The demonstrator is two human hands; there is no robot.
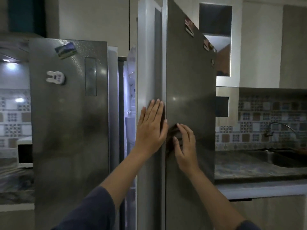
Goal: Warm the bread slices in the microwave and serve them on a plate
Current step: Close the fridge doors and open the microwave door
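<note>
A steel side-by-side fridge fills the head view. Its right door point(189, 90) stands partly open, and a lit strip of the interior point(131, 97) shows in the gap. My left hand point(152, 127) lies flat with straight fingers on the door's inner edge. My right hand point(185, 145) touches the door's outer face with spread fingers. The left door point(69, 113) is closed and carries magnets. A white microwave point(25, 151) sits on the counter at the far left, mostly hidden behind the fridge. No bread or plate is visible.
To the right runs a marbled counter point(245, 165) with a steel sink point(282, 158) and a curved tap point(280, 128) before patterned tiles. Wall cupboards point(260, 47) hang above. A lit counter strip point(15, 176) lies at the left.
</note>
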